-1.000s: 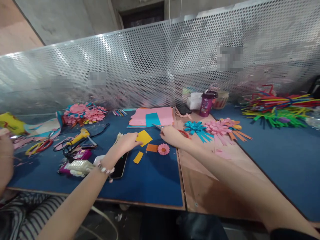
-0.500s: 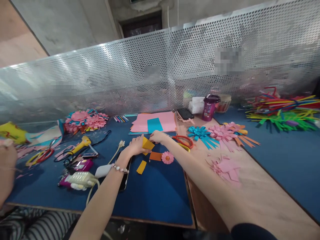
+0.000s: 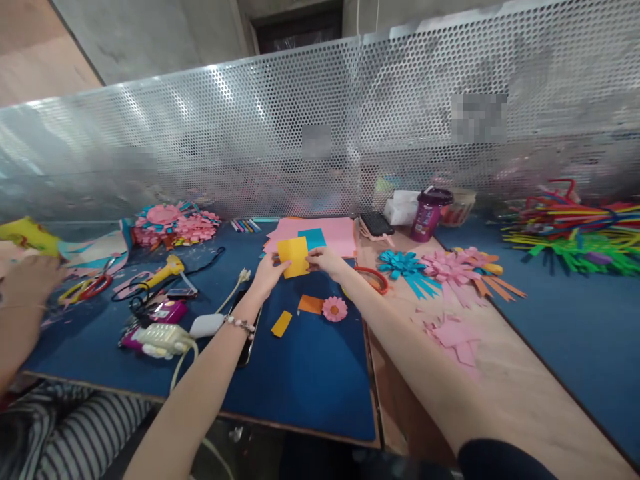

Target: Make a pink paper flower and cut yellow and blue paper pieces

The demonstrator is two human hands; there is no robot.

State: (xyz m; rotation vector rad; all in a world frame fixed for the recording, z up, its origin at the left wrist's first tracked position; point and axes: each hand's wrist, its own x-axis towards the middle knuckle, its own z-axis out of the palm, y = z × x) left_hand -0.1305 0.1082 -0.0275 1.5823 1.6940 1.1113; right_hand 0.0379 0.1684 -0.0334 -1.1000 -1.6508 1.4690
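Note:
A yellow paper square point(image 3: 294, 256) is held up above the blue table mat point(image 3: 300, 373), pinched on its left edge by my left hand point(image 3: 267, 273) and on its right edge by my right hand point(image 3: 326, 260). Both hands are closed on the paper. Below them lie an orange paper scrap point(image 3: 311, 305), a small yellow strip point(image 3: 281, 323) and a small pink paper flower point(image 3: 335, 309). Red-handled scissors point(image 3: 373, 277) rest just right of my right wrist. A black phone point(image 3: 249, 333) lies under my left forearm.
Pink and blue paper sheets point(image 3: 330, 233) lie behind the hands. Paper flowers point(image 3: 440, 267), a purple cup point(image 3: 425, 213), a glue gun point(image 3: 163, 270) and clutter sit around. Another person's hand point(image 3: 25, 283) works at far left. A perforated metal screen point(image 3: 320, 127) closes the back.
My right hand let go of the scissors, which now lie on the table. Both hands have lifted the yellow paper square off the mat and turned it upright.

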